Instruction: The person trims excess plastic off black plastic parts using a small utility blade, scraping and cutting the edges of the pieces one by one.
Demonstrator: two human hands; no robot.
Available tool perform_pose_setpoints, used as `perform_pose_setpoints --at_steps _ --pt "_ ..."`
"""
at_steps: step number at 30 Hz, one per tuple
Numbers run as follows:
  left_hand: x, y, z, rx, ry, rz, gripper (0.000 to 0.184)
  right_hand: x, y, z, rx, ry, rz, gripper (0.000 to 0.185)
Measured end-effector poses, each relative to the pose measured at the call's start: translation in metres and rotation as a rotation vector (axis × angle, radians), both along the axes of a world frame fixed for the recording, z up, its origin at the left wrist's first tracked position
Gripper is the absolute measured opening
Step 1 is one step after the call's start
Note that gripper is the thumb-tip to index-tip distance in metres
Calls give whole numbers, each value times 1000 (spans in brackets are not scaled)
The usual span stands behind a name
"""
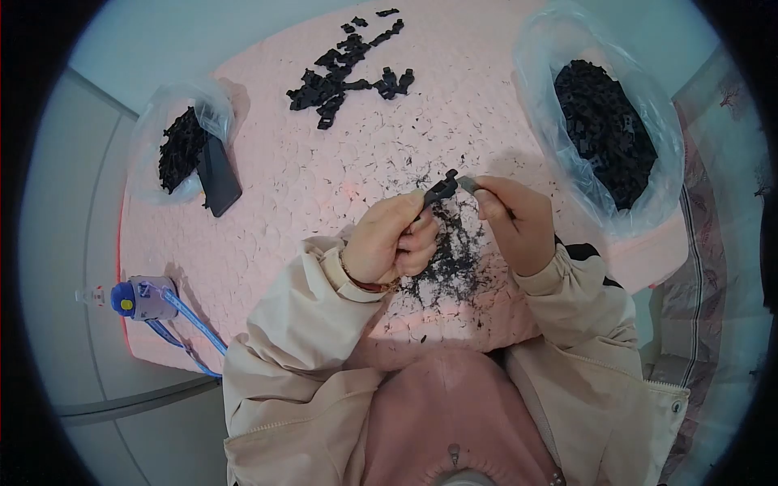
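My left hand (395,240) is closed around a small black plastic part (442,190), whose far end sticks out past the fingers. Close by on the right, my right hand (519,220) pinches a small flat grey blade (468,185) between thumb and fingers. The blade's edge is beside the tip of the black part; whether they touch I cannot tell. Beneath both hands, black shavings (454,259) lie thickly on the pink quilted cover (275,194).
At the back lies a loose heap of black parts (332,81). A clear bag (539,49) full of black parts stands right. On the left are a smaller bag of black pieces (182,146), a dark phone (219,178) and a strapped bottle (150,298).
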State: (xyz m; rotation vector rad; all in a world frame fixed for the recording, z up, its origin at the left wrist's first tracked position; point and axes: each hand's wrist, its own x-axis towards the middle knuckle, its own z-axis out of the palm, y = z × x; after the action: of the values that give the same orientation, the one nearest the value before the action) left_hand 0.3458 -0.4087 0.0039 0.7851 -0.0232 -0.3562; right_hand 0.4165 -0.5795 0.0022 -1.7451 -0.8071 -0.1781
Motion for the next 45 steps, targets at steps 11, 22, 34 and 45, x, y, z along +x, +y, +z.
perform_pose_setpoints --at_steps 11,22,34,45 --pt "-5 -9 0 610 -229 269 29 0 -2 5 71 5 16 14" --pt "-8 -11 5 1263 -559 516 24 9 -1 7 -113 -443 -27 19" --pt "-10 -12 11 1290 -610 495 19 7 -1 8 -112 -483 -32 19" --pt "-10 -11 8 1342 -637 404 17 8 -1 7 -120 -505 -45 21"
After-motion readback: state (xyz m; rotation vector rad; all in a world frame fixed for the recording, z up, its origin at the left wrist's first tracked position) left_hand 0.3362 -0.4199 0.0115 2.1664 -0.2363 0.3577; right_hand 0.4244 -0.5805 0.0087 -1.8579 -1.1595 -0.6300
